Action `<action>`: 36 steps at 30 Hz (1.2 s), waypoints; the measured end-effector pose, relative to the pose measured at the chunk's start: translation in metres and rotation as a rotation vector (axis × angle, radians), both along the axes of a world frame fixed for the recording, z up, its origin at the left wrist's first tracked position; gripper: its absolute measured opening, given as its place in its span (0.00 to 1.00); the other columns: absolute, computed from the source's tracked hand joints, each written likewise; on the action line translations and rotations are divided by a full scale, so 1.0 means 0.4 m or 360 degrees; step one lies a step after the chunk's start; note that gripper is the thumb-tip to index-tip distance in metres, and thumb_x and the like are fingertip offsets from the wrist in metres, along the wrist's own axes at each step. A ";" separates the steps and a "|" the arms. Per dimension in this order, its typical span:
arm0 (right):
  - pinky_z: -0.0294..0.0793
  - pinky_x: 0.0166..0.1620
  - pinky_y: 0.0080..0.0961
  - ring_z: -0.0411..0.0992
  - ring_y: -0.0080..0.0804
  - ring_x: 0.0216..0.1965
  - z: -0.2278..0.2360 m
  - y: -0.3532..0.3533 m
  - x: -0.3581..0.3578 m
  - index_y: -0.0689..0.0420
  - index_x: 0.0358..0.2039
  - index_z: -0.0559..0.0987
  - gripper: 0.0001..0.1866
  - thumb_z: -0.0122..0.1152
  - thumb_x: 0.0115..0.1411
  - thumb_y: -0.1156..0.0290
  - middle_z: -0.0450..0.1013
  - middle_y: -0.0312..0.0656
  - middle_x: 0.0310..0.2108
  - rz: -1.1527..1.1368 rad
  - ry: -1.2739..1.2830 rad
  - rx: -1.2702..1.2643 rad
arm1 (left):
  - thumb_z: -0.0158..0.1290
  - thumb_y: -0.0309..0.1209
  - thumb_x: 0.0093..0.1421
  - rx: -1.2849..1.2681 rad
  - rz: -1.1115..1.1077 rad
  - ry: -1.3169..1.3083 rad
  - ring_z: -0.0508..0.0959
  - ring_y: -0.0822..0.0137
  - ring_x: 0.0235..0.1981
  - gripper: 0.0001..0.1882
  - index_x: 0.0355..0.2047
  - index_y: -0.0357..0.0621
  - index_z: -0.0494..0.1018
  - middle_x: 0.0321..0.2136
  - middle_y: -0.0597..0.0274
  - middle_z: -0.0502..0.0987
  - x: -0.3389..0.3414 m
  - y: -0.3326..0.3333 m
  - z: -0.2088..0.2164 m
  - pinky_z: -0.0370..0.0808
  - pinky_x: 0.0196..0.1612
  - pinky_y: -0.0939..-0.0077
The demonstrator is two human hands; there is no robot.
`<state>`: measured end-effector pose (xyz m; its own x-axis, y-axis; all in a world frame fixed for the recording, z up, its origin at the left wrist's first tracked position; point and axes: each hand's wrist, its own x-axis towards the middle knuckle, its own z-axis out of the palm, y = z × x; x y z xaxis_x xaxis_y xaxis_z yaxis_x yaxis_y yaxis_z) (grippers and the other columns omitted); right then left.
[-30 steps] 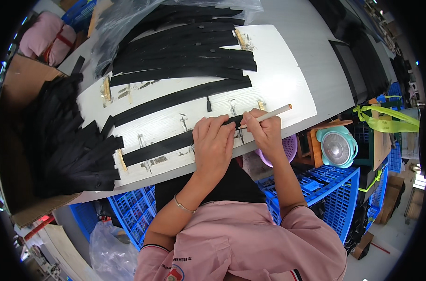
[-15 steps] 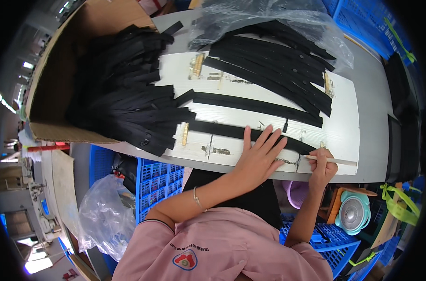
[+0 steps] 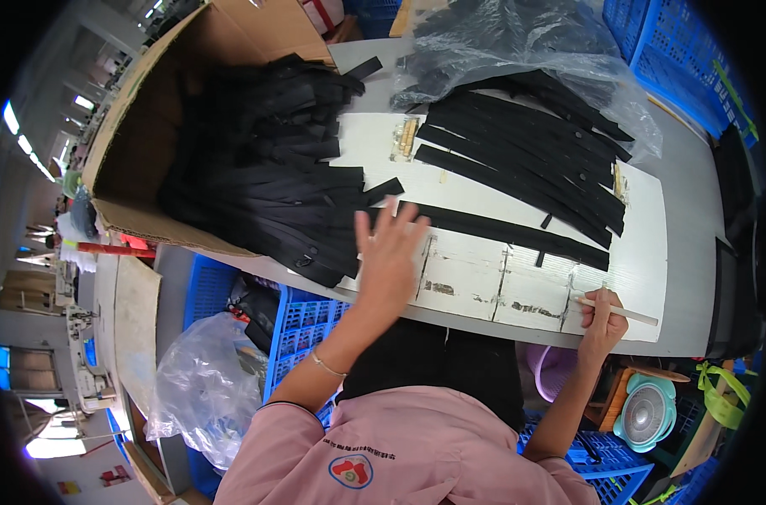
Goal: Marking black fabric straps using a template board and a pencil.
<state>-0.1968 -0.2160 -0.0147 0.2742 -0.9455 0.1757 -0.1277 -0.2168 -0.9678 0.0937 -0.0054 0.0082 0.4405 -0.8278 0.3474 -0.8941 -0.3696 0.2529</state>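
My left hand (image 3: 389, 271) is over the left part of a white board (image 3: 648, 286), fingers spread and slightly blurred, with nothing seen in it. It is beside the right ends of a thick pile of black fabric strips (image 3: 265, 198). In my right hand (image 3: 600, 324) is a slim white pen-like stick (image 3: 637, 316), its tip near the board's front right edge. A single black strip (image 3: 505, 230) lies across the board behind my hands. Farther back, several black strips (image 3: 518, 151) are fanned side by side. Dark lines and worn marks show on the board's front part.
An open cardboard box (image 3: 135, 189) lies around the left pile. Clear plastic sheeting (image 3: 534, 46) covers the back of the fanned strips. Blue crates (image 3: 686, 63) stand at the far right. A plastic bag (image 3: 206, 387) and a small teal fan (image 3: 646, 412) are below the table.
My left hand has lifted and moved left toward the pile. The strip it pressed no longer lies at the board's front. My right hand still holds the stick. The whole view has shifted.
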 end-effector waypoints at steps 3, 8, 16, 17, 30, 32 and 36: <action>0.53 0.22 0.13 0.59 0.12 0.18 -0.003 -0.001 0.005 0.61 0.29 0.82 0.18 0.55 0.73 0.63 0.69 0.31 0.18 0.0034 0.0023 -0.0015 | 0.53 0.17 0.57 0.0029 0.0415 -0.0167 0.56 0.49 0.73 0.28 0.59 0.43 0.72 0.66 0.53 0.67 0.095 0.073 0.003 0.38 0.74 0.39; 0.53 0.22 0.13 0.59 0.12 0.18 -0.005 0.001 0.000 0.61 0.29 0.81 0.19 0.54 0.74 0.62 0.69 0.31 0.18 0.0032 0.0065 -0.0010 | 0.62 0.22 0.55 -0.0259 0.0285 -0.0066 0.69 0.52 0.65 0.12 0.40 0.43 0.81 0.53 0.58 0.79 0.090 0.057 0.030 0.46 0.73 0.40; 0.69 0.31 0.18 0.70 0.19 0.24 0.047 0.044 0.021 0.63 0.48 0.81 0.16 0.51 0.75 0.64 0.77 0.36 0.27 -0.0040 0.0093 -0.0092 | 0.59 0.27 0.62 -0.0327 -0.0308 0.0306 0.72 0.52 0.64 0.15 0.49 0.41 0.78 0.56 0.53 0.77 -0.205 -0.107 -0.047 0.53 0.71 0.41; 0.69 0.31 0.18 0.70 0.19 0.24 0.049 0.067 0.034 0.63 0.48 0.81 0.16 0.51 0.75 0.64 0.77 0.36 0.27 -0.0039 0.0100 -0.0101 | 0.58 0.28 0.63 -0.0281 -0.0353 0.0313 0.70 0.52 0.65 0.17 0.52 0.39 0.77 0.58 0.52 0.75 -0.238 -0.128 -0.048 0.52 0.71 0.41; 0.54 0.71 0.50 0.65 0.44 0.67 -0.016 0.119 -0.050 0.60 0.64 0.72 0.30 0.63 0.64 0.62 0.72 0.44 0.62 0.0224 0.1303 -0.1254 | 0.57 0.40 0.65 -0.0029 -0.0419 0.0392 0.58 0.54 0.73 0.35 0.68 0.37 0.62 0.70 0.52 0.62 -0.238 -0.030 -0.037 0.43 0.74 0.44; 0.54 0.71 0.50 0.65 0.44 0.67 -0.020 0.093 -0.082 0.60 0.64 0.72 0.28 0.59 0.66 0.61 0.72 0.43 0.63 0.0177 0.1330 -0.1289 | 0.57 0.41 0.65 0.0015 -0.0367 0.0340 0.58 0.55 0.73 0.35 0.68 0.37 0.62 0.70 0.52 0.62 -0.222 0.001 -0.031 0.44 0.74 0.44; 0.56 0.70 0.48 0.64 0.45 0.66 -0.033 0.075 -0.108 0.58 0.64 0.73 0.26 0.51 0.72 0.55 0.72 0.42 0.63 0.0081 0.1325 -0.1278 | 0.56 0.43 0.66 0.0115 -0.0210 0.0332 0.57 0.56 0.74 0.35 0.69 0.39 0.62 0.70 0.54 0.62 -0.191 0.058 -0.026 0.41 0.73 0.37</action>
